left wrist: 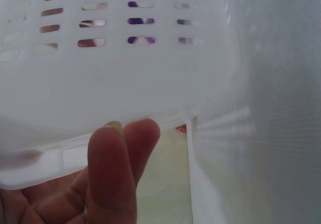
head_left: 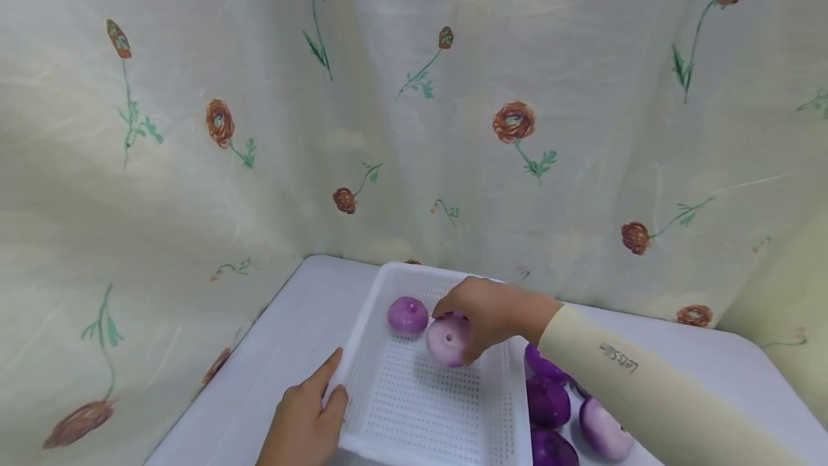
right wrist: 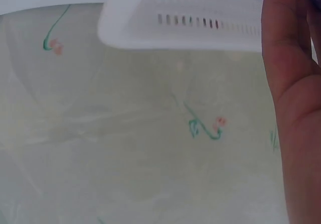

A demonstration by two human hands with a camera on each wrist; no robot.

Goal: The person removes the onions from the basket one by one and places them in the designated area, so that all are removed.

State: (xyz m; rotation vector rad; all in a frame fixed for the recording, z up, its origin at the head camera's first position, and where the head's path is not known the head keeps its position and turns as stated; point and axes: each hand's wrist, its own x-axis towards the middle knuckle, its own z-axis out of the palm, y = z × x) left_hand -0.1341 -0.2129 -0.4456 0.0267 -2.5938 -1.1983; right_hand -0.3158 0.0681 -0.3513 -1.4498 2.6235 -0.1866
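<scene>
A white plastic basket [head_left: 414, 408] with a perforated floor stands on the table. Inside, near its far left corner, sits a red onion [head_left: 408, 316]. My right hand [head_left: 481, 311] reaches in from the right and grips a second, paler red onion [head_left: 448, 340] beside the first. Whether this onion touches the basket floor is hard to tell. At the basket's left side, my left hand [head_left: 307, 412] holds the rim; the left wrist view shows its curled fingers [left wrist: 113, 169] against the outer wall. In the right wrist view, most of the held onion is cut off.
Several more purple onions [head_left: 548, 403] lie on the table right of the basket, partly hidden by its wall and my right forearm. The white table [head_left: 310, 308] extends left of the basket. A flower-patterned curtain [head_left: 401, 128] hangs behind and around the table.
</scene>
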